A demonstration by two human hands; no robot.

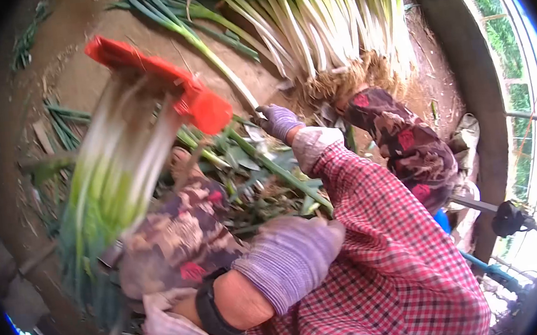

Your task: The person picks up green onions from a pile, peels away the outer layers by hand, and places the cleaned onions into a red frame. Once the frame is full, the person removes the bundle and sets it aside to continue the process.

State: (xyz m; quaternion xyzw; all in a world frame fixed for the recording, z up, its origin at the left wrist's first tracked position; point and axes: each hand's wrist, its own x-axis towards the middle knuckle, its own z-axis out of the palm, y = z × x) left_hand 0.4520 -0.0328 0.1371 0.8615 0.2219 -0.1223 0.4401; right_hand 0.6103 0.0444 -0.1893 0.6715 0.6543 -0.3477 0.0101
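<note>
My right hand (282, 121), in a purple knit glove, is closed around the white lower end of a long green onion (225, 71), whose leaves stretch away to the upper left. My left hand (298, 254), gloved the same way and with a dark band at the wrist, is smeared by motion in front of my body; its fingers cannot be made out. Close to it, a green stalk (275, 167) slants over a heap of stripped leaves (249, 198) between my legs.
A large bunch of green onions (333, 28) with its roots toward me lies at the top. On the left, more green onions (105, 162) lie by a red plastic object (209, 112). Wall (462, 42) and metal bars (526, 116) stand on the right.
</note>
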